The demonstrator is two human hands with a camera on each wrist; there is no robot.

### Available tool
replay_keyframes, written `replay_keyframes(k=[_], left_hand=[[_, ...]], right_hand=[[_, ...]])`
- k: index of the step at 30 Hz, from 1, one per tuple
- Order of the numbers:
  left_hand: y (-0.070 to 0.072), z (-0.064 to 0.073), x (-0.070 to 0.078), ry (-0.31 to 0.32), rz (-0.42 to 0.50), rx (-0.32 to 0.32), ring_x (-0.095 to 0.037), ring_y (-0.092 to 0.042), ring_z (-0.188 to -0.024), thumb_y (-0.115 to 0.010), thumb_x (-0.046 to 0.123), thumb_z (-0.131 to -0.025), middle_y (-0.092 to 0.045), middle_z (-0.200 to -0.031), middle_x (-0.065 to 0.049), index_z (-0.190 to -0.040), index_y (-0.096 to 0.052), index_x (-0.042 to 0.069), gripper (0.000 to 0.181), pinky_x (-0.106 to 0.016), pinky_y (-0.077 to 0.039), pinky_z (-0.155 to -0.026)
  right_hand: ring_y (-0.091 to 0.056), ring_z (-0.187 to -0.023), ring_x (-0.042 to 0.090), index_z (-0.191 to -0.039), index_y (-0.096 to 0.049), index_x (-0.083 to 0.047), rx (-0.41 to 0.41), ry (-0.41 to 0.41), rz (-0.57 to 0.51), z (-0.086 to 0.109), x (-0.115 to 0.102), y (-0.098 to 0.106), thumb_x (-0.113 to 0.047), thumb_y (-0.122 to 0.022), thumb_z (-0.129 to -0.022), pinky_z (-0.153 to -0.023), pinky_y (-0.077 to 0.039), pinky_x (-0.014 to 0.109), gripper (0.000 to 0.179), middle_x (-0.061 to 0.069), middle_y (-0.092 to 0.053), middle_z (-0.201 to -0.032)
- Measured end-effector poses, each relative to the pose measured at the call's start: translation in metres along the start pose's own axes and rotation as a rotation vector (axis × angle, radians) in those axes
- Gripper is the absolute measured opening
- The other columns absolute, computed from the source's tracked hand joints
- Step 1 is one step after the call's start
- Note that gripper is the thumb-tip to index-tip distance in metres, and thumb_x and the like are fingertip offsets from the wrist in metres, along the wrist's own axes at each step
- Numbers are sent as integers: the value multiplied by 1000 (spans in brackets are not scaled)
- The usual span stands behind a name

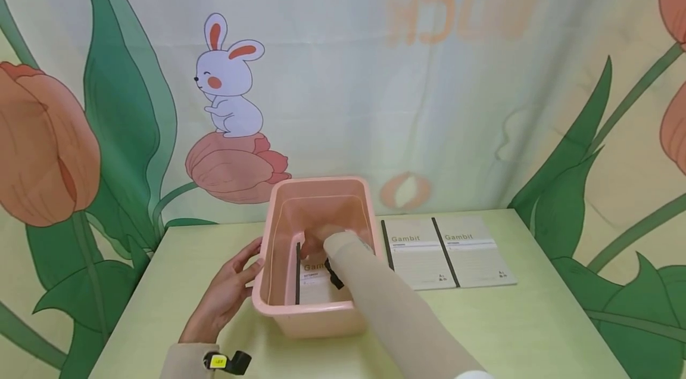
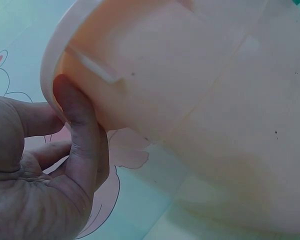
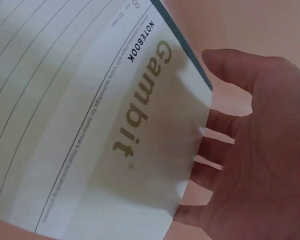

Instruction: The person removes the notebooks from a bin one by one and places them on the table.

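A pink plastic basin [image 1: 321, 325] stands on the table. My left hand [image 1: 225, 289] grips its left rim, with thumb and fingers at the edge in the left wrist view. Inside the basin lies a Gambit notebook [image 1: 316, 292] with a dark spine, cover up. My right hand [image 1: 316, 241] reaches into the basin at the notebook's top edge, and the sleeve hides part of it. In the right wrist view the fingers [image 3: 215, 150] pass behind the edge of the notebook [image 3: 90, 135], while the thumb stands apart from it.
Two more Gambit notebooks [image 1: 415, 254] lie side by side on the light green table [image 1: 536, 325], right of the basin. A curtain [image 1: 343, 99] printed with tulips and a rabbit hangs behind. A small black device [image 1: 230, 361] sits on the left wrist.
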State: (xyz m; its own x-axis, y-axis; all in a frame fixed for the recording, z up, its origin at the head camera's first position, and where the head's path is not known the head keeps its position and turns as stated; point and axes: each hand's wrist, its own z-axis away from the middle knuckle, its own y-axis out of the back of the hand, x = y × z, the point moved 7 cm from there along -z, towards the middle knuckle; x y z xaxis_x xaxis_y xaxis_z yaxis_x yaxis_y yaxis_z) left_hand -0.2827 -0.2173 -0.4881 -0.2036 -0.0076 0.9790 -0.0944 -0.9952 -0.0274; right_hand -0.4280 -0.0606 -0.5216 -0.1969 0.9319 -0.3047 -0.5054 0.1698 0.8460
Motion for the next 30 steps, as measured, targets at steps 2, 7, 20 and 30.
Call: replay_keyframes(k=[2, 7, 20, 30], left_hand=[[0, -1, 1, -3, 0, 3, -35, -42, -139, -56, 29, -100, -30, -158, -4, -154, -31, 27, 59, -43, -53, -100], [1, -1, 1, 5, 1, 8, -34, -42, -139, -55, 29, -101, -30, -158, -4, -154, -31, 29, 58, -43, -52, -100], [0, -1, 2, -1, 2, -2, -35, -39, -140, -55, 29, -101, -28, -159, -4, -154, -32, 29, 58, -45, -51, -102], [0, -1, -1, 5, 5, 6, -33, -39, -140, -55, 28, -101, -29, -158, -4, -153, -33, 30, 57, -44, -52, -100]], right_hand=[[-56, -90, 12, -96, -69, -19, 1, 33, 43, 1, -3, 2, -39, -78, -77, -84, -52, 32, 29, -6, -62, -97], [-57, -99, 13, -117, -66, -22, -92, 41, 50, 0, -5, -4, -41, -78, -76, -93, -51, 34, 47, -6, -63, -108], [-62, -89, 3, -108, -71, -33, 144, 940, 72, -39, -42, 15, -66, -87, -54, -86, -54, 25, 65, -16, -71, -95], [-60, -87, -4, -105, -70, -51, 171, 1012, 270, -29, -50, 21, -70, -83, -58, -83, -51, 20, 52, -27, -70, -93]])
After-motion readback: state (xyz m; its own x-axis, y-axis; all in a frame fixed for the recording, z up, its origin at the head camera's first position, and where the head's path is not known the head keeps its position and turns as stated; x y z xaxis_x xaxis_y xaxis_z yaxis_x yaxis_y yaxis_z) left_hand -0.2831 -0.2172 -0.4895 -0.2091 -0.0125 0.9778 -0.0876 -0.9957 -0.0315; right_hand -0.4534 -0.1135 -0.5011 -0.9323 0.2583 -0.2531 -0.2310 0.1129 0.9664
